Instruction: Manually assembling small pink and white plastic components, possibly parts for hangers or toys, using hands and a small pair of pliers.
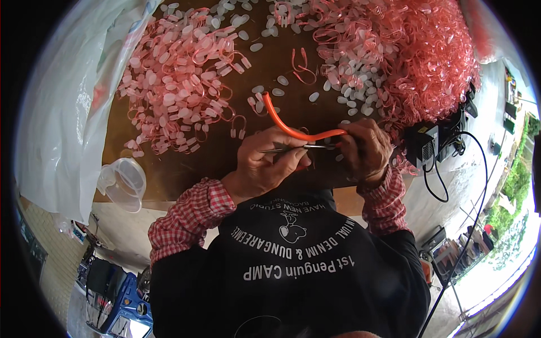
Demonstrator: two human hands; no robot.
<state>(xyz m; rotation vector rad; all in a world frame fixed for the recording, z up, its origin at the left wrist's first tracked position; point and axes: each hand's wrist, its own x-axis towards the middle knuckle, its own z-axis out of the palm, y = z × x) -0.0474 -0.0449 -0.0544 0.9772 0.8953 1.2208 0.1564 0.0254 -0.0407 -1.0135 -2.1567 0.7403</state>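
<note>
My left hand (262, 160) is closed round a slim, pointed metal tool (316, 146) that looks like tweezers; its tip reaches to my right fingers. A curved orange-handled tool (287, 129), its handle bowed up and to the left, is gripped at its right end by my right hand (366, 147). More orange shows under my left fingers; I cannot tell whether it belongs to the same tool. The right fingers hide the tool's head. Just beyond my hands lie a pink plastic loop (304, 72) and loose white oval pads (314, 97).
Pink loops with pale oval pads (174, 84) are heaped at left on the brown table (197, 174). A larger pile of pink loops (422, 67) stands at far right, beside a black box (422, 147) with cables. A clear plastic cup (127, 183) and a white plastic bag (67, 112) are at left.
</note>
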